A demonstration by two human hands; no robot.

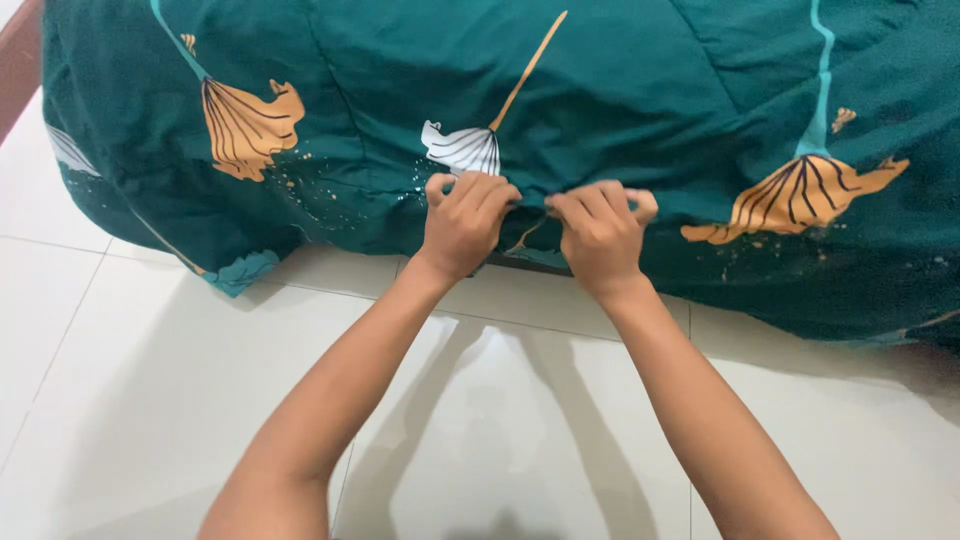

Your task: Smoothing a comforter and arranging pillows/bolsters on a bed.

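A thick dark teal quilt [600, 90] printed with orange and white fan-shaped leaves lies bunched on the floor across the top of the view. My left hand [465, 222] and my right hand [600, 235] sit side by side at its near edge. Each hand has its fingers curled around a fold of the fabric, pinching the edge. The two hands almost touch at the knuckles. Both forearms reach up from the bottom of the view. The fingertips are tucked into the cloth and hidden.
Glossy white floor tiles [150, 400] with thin grout lines fill the lower half. A strip of reddish-brown surface [15, 60] shows at the top left corner. The quilt's left end [235, 270] droops onto the tiles.
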